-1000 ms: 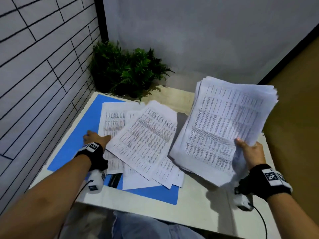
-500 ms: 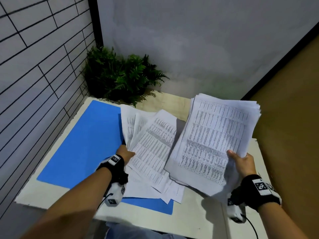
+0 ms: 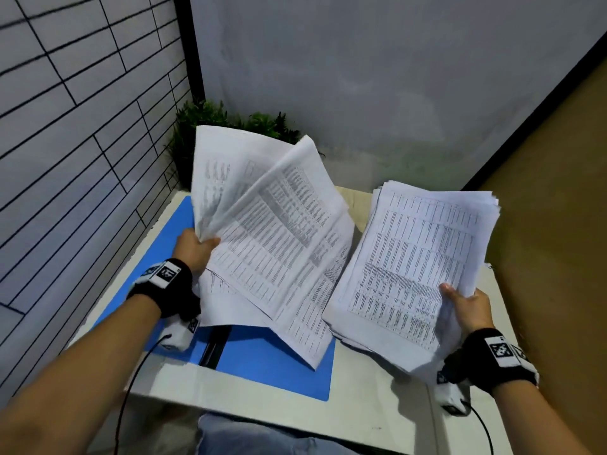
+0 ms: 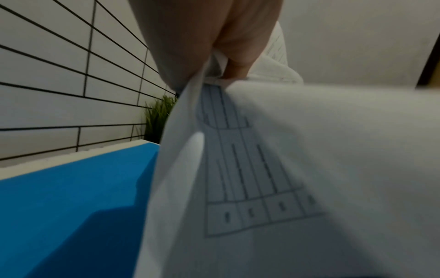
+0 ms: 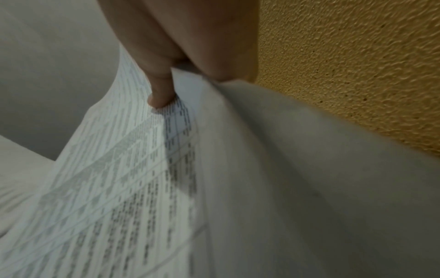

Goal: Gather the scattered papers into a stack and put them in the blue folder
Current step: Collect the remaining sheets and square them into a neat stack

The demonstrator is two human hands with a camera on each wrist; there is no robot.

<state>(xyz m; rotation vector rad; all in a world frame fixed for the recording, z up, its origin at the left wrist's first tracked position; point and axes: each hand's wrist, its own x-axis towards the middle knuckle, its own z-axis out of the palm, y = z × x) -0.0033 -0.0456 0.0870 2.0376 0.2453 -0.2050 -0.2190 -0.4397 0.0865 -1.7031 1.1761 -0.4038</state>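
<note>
Up above the table [image 3: 387, 399], both hands are holding printed papers. The left hand [image 3: 193, 247] pinches a loose bunch of sheets [image 3: 272, 231] by their left edge, thumb on top and fingers beneath; these sheets fan apart, the upper ones curling up in front of the green plant [image 3: 203, 123] in the corner, the lower ones hanging down so that one corner reaches the blue folder [image 3: 262, 366]. From the left wrist view, the left hand's fingers [image 4: 238, 56] close on the gathered edge of a sheet printed with a table grid [image 4: 250, 178], with the folder's blue surface [image 4: 71, 197] below and to the left. The right hand [image 3: 469, 310] grips a thicker stack of papers [image 3: 417, 257] at its near right corner, thumb pressed on the top page, and the stack tilts up toward the head camera, clear of the table. The right wrist view shows that thumb [image 5: 161, 94] lying on the printed top page [image 5: 119, 178], with the other fingers under the stack. The blue folder lies open and flat on the table's left half, next to the tiled wall [image 3: 82, 126], a dark clip bar [image 3: 216, 343] visible along its middle. The two bundles hang side by side, close but apart.
</note>
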